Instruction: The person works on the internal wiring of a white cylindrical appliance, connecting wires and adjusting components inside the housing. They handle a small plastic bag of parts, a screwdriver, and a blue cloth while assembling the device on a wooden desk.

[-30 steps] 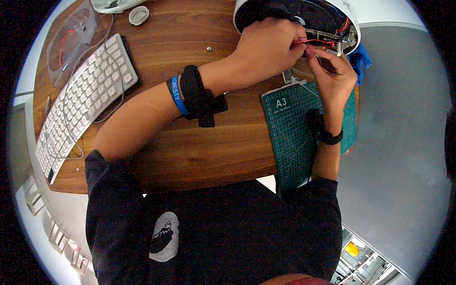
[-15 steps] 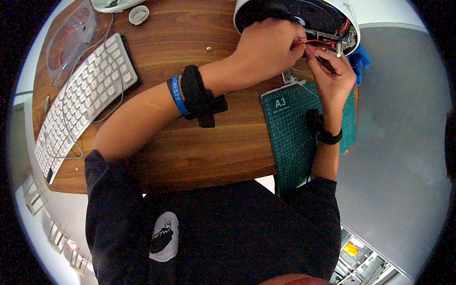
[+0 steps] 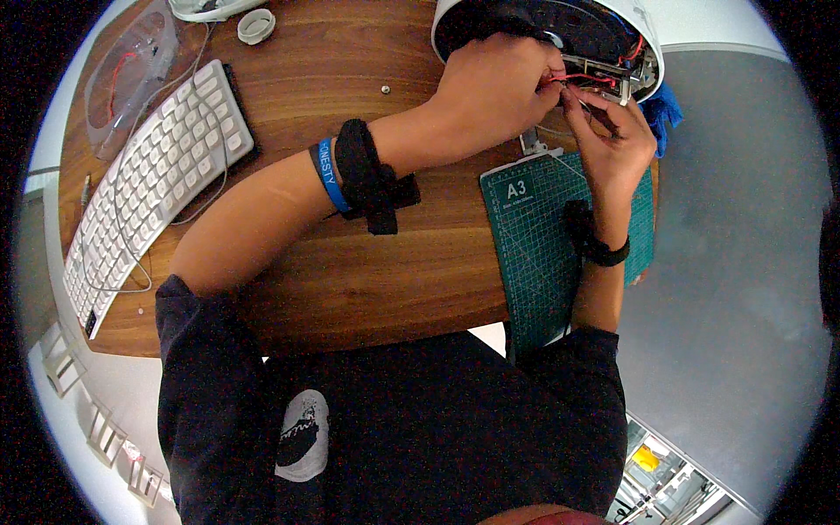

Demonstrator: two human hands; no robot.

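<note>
At the far right of the table stands a white, round-walled device [image 3: 658, 54], its black inside and wiring exposed. My left hand [image 3: 503, 83] reaches across to its near rim, with thumb and fingers pinched on a thin red wire [image 3: 598, 80] that runs from the device. Close beside it, my right hand [image 3: 615, 144] is also closed, its thumb and forefinger meeting near the wire's end. What sits between the right fingertips is too small to make out. Both hands nearly touch, just outside the opened housing.
A green cutting mat [image 3: 535, 236] lies under my right forearm. To the left are a white keyboard [image 3: 166, 175] with a grey cable across it, a clear plastic piece [image 3: 131, 79] and a white ring [image 3: 255, 27]. A tiny screw-like part [image 3: 385, 89] lies mid-table; a blue cloth [image 3: 662, 116] sits beside the device.
Both hands stay almost in place at the device's rim. Only slight shifts of the right fingers show.
</note>
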